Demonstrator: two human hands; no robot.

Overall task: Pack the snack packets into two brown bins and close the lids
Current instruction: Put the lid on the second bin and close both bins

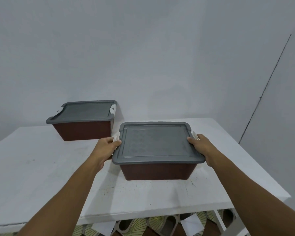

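Both arms reach forward over the white surface (41,167) and meet the near bin (158,171) at its two short ends. The bin's long axis runs left to right, so it lies squarely between the hands, and neither hand is nearer to it than the other.

The left hand (107,147) curls round the bin's left end, with its thumb on the edge of the grey lid (157,142) beside the white left latch (115,139). The right hand (201,147) mirrors it, thumb on the lid's right edge by the right latch (195,135) and fingers wrapped out of sight below the rim. The lid sits flat on the bin. Whether the latches are snapped home cannot be told, nor whether the bin rests on the surface or is just lifted.

No snack packets are in view; presumably they are inside.

Farther back and to the left, close to the wall, stands the far bin (83,130), well apart from the near one. Its own grey cover (85,110) is on, and a white clip (112,109) shows at its right end. Any move toward it would favour the left hand.
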